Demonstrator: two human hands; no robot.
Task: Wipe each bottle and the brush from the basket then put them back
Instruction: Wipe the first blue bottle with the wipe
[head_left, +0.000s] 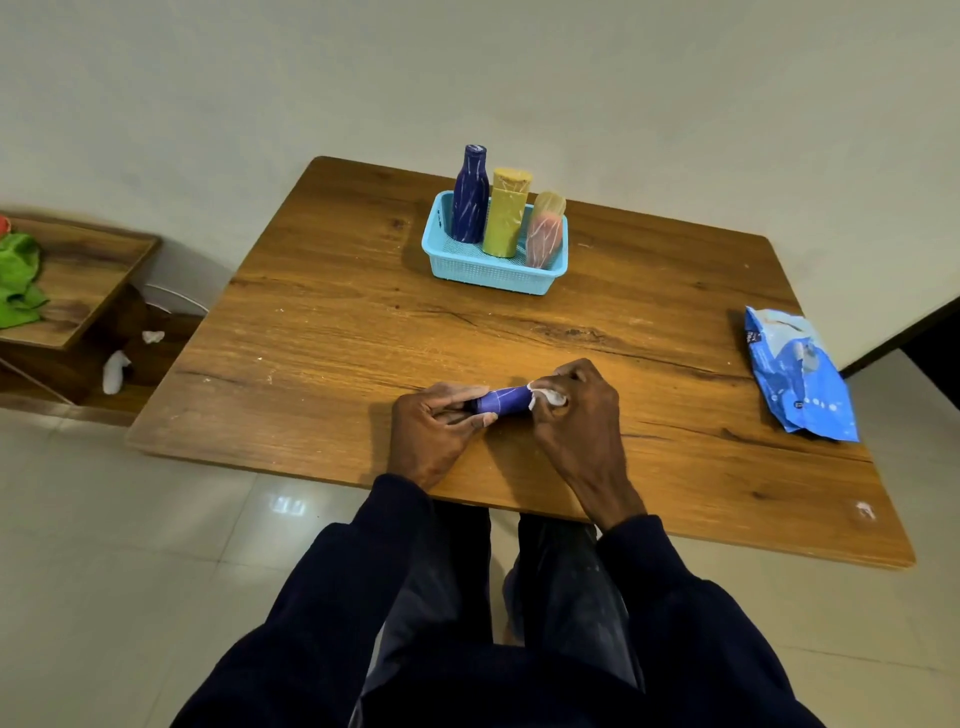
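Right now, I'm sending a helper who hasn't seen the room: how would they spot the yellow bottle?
On the wooden table, a light-blue basket sits near the far edge. Three bottles stand in it; the yellow bottle is the middle one, between a taller dark blue bottle and a pinkish bottle.

Three bottles (497, 213) in basket (483, 273); packet (800, 374) right

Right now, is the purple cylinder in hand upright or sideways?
Sideways: the purple cylinder lies horizontal between the left hand and right hand, which holds a white wipe at its end.
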